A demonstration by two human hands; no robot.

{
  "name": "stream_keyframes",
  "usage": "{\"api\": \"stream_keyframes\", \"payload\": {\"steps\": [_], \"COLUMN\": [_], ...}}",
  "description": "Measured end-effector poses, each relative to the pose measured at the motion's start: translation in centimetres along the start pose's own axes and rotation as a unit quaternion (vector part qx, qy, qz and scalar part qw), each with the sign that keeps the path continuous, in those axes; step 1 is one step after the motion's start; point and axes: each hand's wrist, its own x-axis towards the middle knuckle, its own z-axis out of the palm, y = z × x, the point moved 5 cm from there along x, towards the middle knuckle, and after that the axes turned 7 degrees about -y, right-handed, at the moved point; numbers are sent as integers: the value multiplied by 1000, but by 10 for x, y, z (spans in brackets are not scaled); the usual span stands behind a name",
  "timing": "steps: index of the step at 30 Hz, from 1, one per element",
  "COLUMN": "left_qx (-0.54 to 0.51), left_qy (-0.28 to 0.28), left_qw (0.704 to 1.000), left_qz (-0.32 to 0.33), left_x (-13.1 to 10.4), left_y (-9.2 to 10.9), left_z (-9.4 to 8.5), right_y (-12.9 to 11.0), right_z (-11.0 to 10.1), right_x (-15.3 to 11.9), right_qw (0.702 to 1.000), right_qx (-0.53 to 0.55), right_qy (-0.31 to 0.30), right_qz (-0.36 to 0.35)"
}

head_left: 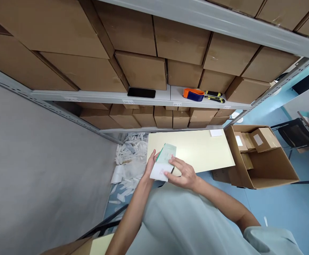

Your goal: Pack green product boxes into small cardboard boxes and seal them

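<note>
Between my two hands is a small paper booklet (pixel 166 154), pale green above and white below, with faint pink marks and a green edge. My left hand (pixel 150 163) holds it from the left side, its fingers partly hidden behind the paper. My right hand (pixel 183 174) grips the right edge, with fingertips and thumb lying on the paper's face. The booklet is tilted above the near edge of a cream-coloured board (pixel 197 150). A white slip of paper (pixel 216 132) rests at the board's far right corner.
A metal shelf (pixel 104 96) full of cardboard boxes (pixel 141 69) stands ahead. On its ledge lie a black phone (pixel 141 92), an orange-and-blue tape dispenser (pixel 194 94) and yellow-black cutters (pixel 214 98). An open carton (pixel 273 170) stands right; paper scraps (pixel 130 152) cover the floor left.
</note>
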Motion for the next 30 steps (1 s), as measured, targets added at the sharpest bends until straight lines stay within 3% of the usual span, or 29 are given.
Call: {"api": "stream_keyframes", "payload": {"steps": [3,6,9,11,15,18,20,22,26,30], "left_qx": [47,151,286,374,506,547,555,545,450,332], "left_qy": [74,109,110,123,145,142,140,135,132,210], "left_qw": [995,976,926,870,757,725,726,748,830,874], "left_qz": [56,113,220,296,387,395,381,355,301,285], "left_x": [-8,-19,-32,-41,-50,-47,-40,-30,-13,-4], "left_y": [-6,-3,19,39,66,67,62,52,18,-26], "left_z": [-8,-12,-6,1,16,20,15,3,-36,-83], "right_y": [46,110,156,166,147,118,103,96,100,120], "right_z": [-12,-17,4,28,82,117,135,149,174,205], "right_x": [20,26,12,-5,-35,-54,-66,-77,-87,-80], "right_qw": [984,906,767,658,439,290,216,181,170,211], "right_qx": [68,168,314,402,546,596,597,590,565,511], "right_qy": [31,101,138,147,153,104,65,44,-6,-83], "right_qz": [164,376,542,619,697,742,770,786,807,829]}}
